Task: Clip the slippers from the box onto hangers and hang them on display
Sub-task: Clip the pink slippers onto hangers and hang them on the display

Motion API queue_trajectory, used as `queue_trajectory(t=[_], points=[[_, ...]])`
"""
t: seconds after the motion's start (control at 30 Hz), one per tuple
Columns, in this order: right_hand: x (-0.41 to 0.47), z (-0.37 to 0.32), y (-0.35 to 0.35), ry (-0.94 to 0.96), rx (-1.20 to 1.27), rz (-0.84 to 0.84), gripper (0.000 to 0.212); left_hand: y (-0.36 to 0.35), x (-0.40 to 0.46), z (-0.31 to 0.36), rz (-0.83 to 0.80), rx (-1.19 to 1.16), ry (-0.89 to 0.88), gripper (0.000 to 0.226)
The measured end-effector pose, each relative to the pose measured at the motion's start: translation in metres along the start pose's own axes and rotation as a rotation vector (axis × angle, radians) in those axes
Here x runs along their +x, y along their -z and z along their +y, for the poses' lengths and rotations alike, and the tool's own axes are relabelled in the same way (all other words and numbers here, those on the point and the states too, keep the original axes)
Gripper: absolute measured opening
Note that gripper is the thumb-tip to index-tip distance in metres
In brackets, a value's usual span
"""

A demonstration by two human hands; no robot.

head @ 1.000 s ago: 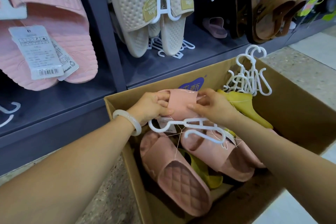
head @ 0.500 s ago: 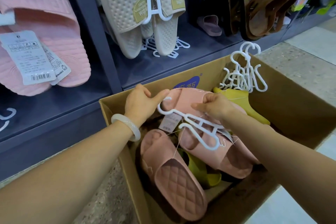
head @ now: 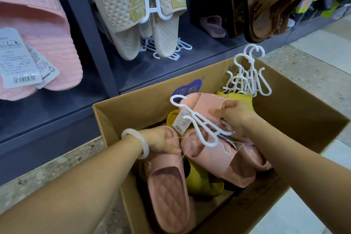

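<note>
Right hand [head: 234, 118] pinches a pink slipper [head: 203, 104] together with a white hanger [head: 197, 125], raised above the cardboard box [head: 296, 119]; left hand [head: 163, 141] grips the heel of a second pink slipper [head: 169, 195] lying inside the box, just below-left

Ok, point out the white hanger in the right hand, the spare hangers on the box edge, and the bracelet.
hanger [head: 197, 122]: head view, on its central stem, above the pink slippers.
spare hangers [head: 248, 80]: head view, on the middle of the bunch.
bracelet [head: 141, 143]: head view, on the band at the left wrist.
</note>
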State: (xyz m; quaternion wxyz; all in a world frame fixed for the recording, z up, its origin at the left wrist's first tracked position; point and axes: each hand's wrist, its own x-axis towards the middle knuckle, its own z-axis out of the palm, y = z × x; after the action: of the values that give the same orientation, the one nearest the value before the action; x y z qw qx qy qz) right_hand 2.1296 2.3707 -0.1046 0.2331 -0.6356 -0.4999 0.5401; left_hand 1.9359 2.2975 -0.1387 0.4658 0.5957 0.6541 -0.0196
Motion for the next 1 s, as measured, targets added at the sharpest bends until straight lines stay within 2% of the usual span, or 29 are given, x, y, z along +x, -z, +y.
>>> queue_trajectory(t=[0.1, 0.23, 0.33, 0.4, 0.47, 0.57, 0.67, 0.8, 0.9, 1.0], points=[[0.000, 0.004, 0.004, 0.040, -0.030, 0.012, 0.042, 0.017, -0.002, 0.003, 0.105, -0.057, 0.053, 0.052], [-0.002, 0.006, 0.010, 0.074, 0.079, -0.030, 0.039, 0.037, 0.006, 0.007, 0.344, -0.458, 0.103, 0.037], [-0.005, 0.009, 0.012, 0.117, 0.079, -0.056, 0.035, 0.040, 0.015, 0.010, 0.455, -0.598, 0.161, 0.037], [-0.006, 0.013, 0.013, 0.162, -0.002, -0.037, 0.031, 0.037, 0.019, 0.012, 0.467, -0.657, 0.189, 0.042], [-0.008, 0.018, 0.015, 0.239, -0.192, 0.016, 0.026, 0.035, 0.021, 0.016, 0.480, -0.705, 0.194, 0.042], [-0.013, 0.024, 0.015, 0.309, -0.363, 0.090, 0.020, 0.037, 0.020, 0.024, 0.497, -0.695, 0.135, 0.045], [-0.013, 0.028, 0.006, 0.324, -0.342, 0.155, 0.037, 0.037, 0.012, 0.035, 0.425, -0.686, 0.067, 0.063], [-0.013, 0.020, -0.011, 0.347, -0.258, 0.183, 0.038, 0.028, 0.003, 0.051, 0.394, -0.522, 0.043, 0.059], [-0.013, 0.009, -0.018, 0.253, -0.124, 0.175, 0.027, 0.023, 0.004, 0.055, 0.409, -0.402, -0.063, 0.070], [-0.015, 0.000, -0.018, 0.100, 0.097, 0.163, 0.014, 0.024, 0.005, 0.053, 0.468, -0.350, -0.157, 0.062]])
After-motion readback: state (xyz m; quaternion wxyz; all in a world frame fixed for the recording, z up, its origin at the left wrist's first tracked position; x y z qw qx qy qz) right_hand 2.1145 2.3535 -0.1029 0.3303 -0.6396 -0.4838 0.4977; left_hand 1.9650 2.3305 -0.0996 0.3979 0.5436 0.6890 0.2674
